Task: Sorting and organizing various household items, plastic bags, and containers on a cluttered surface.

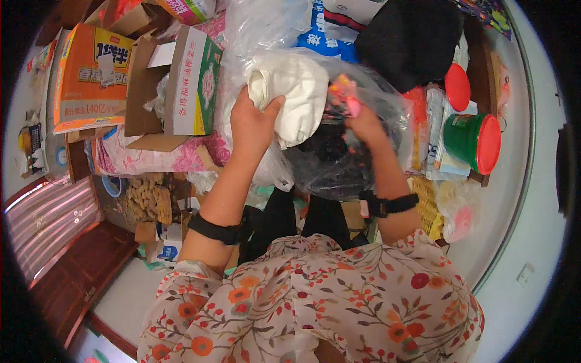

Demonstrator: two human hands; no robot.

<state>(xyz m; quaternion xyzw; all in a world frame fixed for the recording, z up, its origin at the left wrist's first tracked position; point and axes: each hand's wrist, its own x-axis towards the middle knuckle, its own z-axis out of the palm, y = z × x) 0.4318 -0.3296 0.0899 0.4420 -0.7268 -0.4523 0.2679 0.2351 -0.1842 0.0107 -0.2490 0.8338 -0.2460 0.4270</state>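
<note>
My left hand [255, 121] is closed on the left edge of a rolled white cloth [299, 100], with the thumb lying on its front. Just right of the cloth, my right hand [367, 125] grips a small pink, red and orange patterned item [345, 100]. Motion smears that item, so its kind is unclear. Below both hands spreads a large clear plastic bag [339, 181] with dark, black contents.
On the left stand an opened cardboard box [145, 91] and an orange carton [91, 78]. A black cloth item [408, 42] lies at the far right. Nearer right are a green bucket [461, 140] with a red lid and a red round lid [457, 86].
</note>
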